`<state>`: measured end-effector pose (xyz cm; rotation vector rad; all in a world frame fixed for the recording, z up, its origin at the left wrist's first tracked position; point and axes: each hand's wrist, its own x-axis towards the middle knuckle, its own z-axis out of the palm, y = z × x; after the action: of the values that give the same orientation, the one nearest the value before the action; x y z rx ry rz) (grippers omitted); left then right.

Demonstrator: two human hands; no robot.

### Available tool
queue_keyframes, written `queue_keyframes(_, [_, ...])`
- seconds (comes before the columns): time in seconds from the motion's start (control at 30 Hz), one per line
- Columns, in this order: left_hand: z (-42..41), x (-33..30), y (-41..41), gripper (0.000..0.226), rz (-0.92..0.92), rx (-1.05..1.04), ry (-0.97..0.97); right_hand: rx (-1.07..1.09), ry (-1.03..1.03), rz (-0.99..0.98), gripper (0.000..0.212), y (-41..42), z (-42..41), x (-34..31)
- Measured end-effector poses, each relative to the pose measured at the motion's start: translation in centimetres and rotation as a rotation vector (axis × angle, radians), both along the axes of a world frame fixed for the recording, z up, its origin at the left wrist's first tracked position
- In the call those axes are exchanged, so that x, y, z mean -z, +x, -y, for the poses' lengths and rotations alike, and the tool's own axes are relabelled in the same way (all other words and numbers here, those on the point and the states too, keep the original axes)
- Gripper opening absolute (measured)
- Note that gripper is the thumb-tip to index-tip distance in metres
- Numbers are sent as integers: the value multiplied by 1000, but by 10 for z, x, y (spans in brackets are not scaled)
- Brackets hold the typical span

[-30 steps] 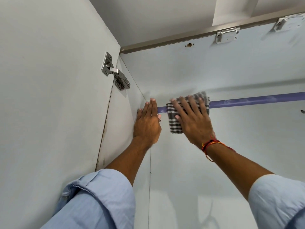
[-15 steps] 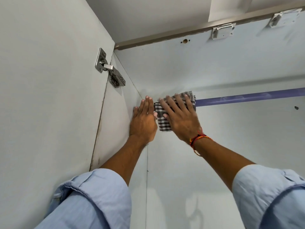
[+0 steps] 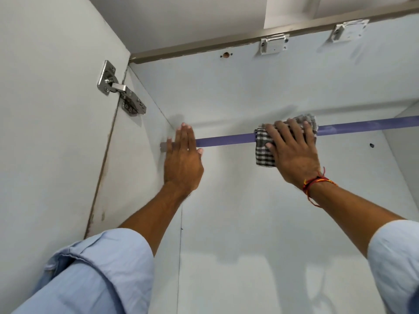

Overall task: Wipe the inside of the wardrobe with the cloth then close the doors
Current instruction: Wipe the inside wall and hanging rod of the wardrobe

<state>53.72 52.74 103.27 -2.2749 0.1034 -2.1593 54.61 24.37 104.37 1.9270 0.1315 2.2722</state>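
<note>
Crossing the pale wardrobe (image 3: pixel 226 91), a purple rail (image 3: pixel 226 139) meets the cloth (image 3: pixel 263 151)

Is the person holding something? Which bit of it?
The right hand presses the checked cloth against the purple rail, with straight fingers spread flat over its top. The left hand holds nothing.

**Fittings, ceiling and clothing**

A purple rail (image 3: pixel 226 139) runs left to right across the far upper part of the view. At upper left is a shiny metal hinge (image 3: pixel 120 91), folded open. A grey-brown trim strip (image 3: pixel 204 47) crosses the near top edge. Just beside it, to the right, sit two white brackets (image 3: pixel 274 44) (image 3: pixel 349 30), with a small round hole (image 3: pixel 225 55) to their left. Above is a white ceiling (image 3: pixel 192 17). Light blue rolled sleeves (image 3: pixel 102 268) fill the near corners, and a red and yellow thread (image 3: pixel 317 181) circles one wrist.
</note>
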Motion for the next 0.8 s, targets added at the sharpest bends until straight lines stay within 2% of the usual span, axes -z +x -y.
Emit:
queue_keyframes(0.1, [55, -5, -6, 64, 84, 157, 210, -9, -3, -22, 48, -2, -1, 2])
queue_keyframes(0.2, [104, -8, -3, 63, 38, 197, 303, -9, -19, -22, 48, -2, 1, 1])
queue_keyframes(0.3, [122, -2, 13, 66, 1, 128, 280, 12, -37, -16, 48, -2, 9, -1])
queue_keyframes(0.43, [120, 1, 24, 69, 76, 115, 260, 34, -65, 15, 47, -3, 36, -4])
queue_keyframes(0.7, [128, 0, 30, 69, 94, 92, 236, 77, 91, 12, 49, -6, 169, -3])
queue_keyframes(0.8, [126, -2, 30, 68, 96, 101, 244, 71, 146, 11, 48, -7, 176, -3])
